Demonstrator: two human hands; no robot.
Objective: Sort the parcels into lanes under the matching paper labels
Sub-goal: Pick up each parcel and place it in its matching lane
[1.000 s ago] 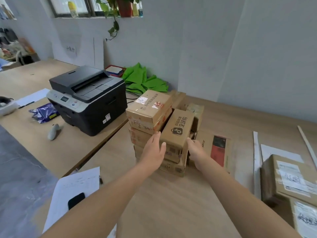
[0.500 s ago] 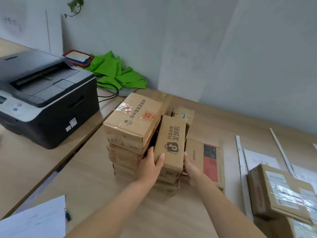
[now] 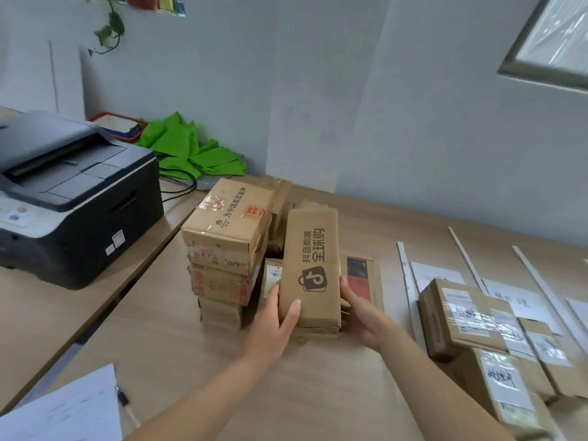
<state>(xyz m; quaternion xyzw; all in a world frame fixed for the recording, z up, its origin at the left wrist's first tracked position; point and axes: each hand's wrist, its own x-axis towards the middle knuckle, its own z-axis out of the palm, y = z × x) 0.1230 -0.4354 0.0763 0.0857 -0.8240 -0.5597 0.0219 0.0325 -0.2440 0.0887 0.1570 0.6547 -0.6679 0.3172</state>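
Right now I have the long parcel clamped between both palms, left hand and right hand, fingers curled around its near end, beside the tall stack. I'd lift it straight up, read its label, then carry it right toward the paper labels.

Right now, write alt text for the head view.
Two bare hands, left hand and right hand, grip a long brown cardboard parcel beside a stack of taped cardboard boxes on a wooden table. A black printer sits left.
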